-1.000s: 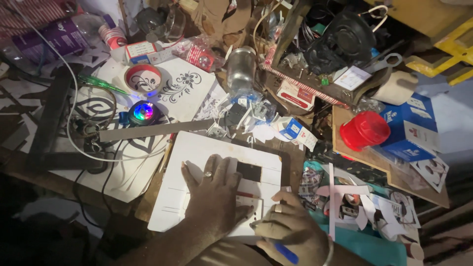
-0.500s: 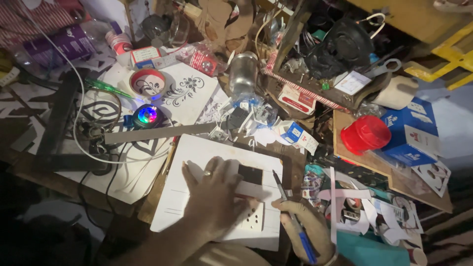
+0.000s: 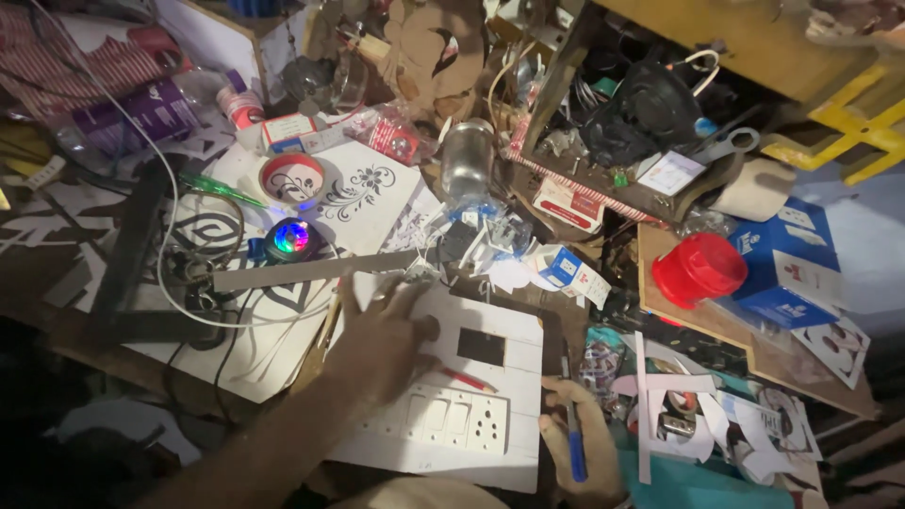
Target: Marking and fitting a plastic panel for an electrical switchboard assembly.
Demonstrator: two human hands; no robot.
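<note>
White switch panel point(image 3: 471, 396) lies flat at lower centre of the frame, on a cluttered workbench point(image 3: 104, 330). It has a dark rectangular cut-out near its upper right and a row of white switches and a socket along its lower part. A red pencil-like stick point(image 3: 468, 380) lies on it just below the cut-out.

Left hand point(image 3: 382, 344) rests palm-down on the panel's upper left area, fingers spread wide and flat, holding nothing. Right hand point(image 3: 575, 448), at the panel's lower right edge, is closed around a blue-handled tool point(image 3: 574, 443) held roughly upright in the frame.

Packages and labels: a blue and white carton point(image 3: 787, 273) sits at right, with a red round lid point(image 3: 699, 269) just beside it on its left. A small white box with a blue face point(image 3: 566, 269) lies above the panel's right corner. A red and white flat pack point(image 3: 567, 205) lies at upper centre, a white square label point(image 3: 671, 173) further right. A grey metal ruler point(image 3: 311, 270) lies across above the left hand, near a glowing multicoloured light point(image 3: 290, 238).
</note>
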